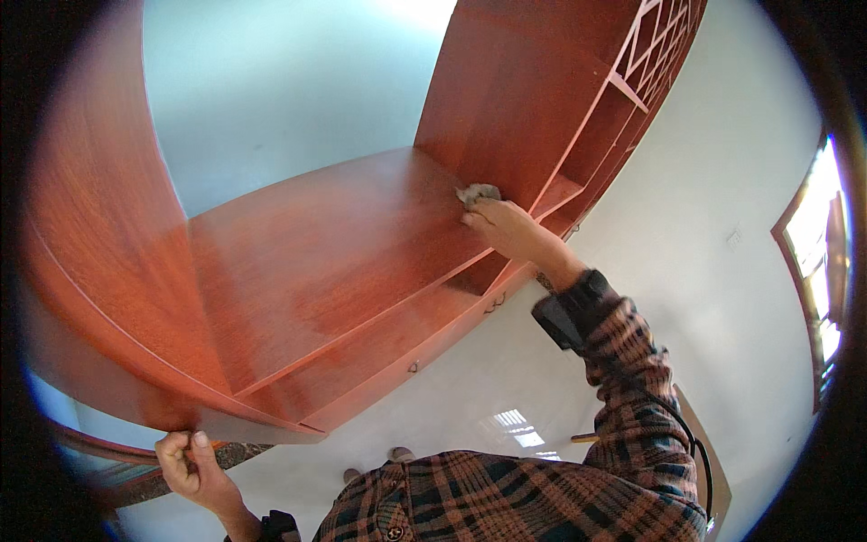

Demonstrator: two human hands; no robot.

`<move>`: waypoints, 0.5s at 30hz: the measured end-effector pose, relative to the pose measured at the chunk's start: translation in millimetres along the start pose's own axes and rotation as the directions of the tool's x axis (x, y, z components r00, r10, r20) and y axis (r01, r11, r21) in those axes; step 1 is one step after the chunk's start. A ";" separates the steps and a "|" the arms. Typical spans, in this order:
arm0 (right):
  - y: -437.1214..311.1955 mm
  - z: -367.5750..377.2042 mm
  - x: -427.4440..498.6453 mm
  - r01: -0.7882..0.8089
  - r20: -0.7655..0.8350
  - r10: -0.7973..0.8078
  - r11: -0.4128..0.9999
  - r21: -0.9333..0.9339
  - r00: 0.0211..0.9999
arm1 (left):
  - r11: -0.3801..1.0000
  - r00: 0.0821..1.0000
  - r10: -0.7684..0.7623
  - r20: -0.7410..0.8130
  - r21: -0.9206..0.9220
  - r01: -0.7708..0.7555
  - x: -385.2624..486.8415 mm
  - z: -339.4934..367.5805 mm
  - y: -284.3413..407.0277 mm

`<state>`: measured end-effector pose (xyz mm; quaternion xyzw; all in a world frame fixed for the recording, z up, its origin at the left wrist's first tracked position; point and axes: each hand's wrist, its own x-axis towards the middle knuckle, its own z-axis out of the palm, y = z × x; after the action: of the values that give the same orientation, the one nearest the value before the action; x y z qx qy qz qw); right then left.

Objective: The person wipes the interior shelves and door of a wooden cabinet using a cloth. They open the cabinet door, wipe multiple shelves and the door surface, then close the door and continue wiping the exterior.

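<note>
My right hand point(501, 223) presses a crumpled grey cloth point(479, 194) at the corner where a reddish-brown wooden shelf board point(325, 251) meets an upright panel point(515, 101) of the cabinet. The fingers partly cover the cloth. At the lower left, my left hand point(193, 471) is held with curled fingers at the outer edge of the cabinet's curved side point(156, 406); whether it grips the edge cannot be told. Below the shelf board lies a lower open compartment point(352, 366) with a drawer front point(440, 352) under it.
Pale lattice shelving point(657, 54) rises at the upper right of the cabinet. Small metal pulls point(495, 303) jut from the drawer fronts. A window point(816, 271) is in the right wall. My shoes stand on the glossy pale floor point(440, 406).
</note>
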<state>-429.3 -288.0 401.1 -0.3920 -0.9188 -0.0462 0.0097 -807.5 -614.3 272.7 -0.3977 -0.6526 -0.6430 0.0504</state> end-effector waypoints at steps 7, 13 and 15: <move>48.2 22.3 123.7 0.057 -0.048 -0.050 0.987 0.147 0.998 | 0.996 0.997 0.016 -0.070 0.088 -0.010 -1.5 4.7 6.2; 61.5 20.2 195.2 0.376 0.217 -0.315 0.852 -0.365 0.924 | 0.997 0.996 0.071 -0.058 0.020 -0.070 0.9 2.7 0.1; 64.9 23.2 202.9 0.366 0.235 -0.297 0.861 -0.354 0.926 | 0.991 0.990 0.128 -0.058 0.042 -0.126 1.8 1.8 -2.3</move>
<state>-522.5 -95.2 394.0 -0.2240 -0.9418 -0.1959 -0.1563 -809.3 -611.6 271.6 -0.4179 -0.6362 -0.6377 0.1184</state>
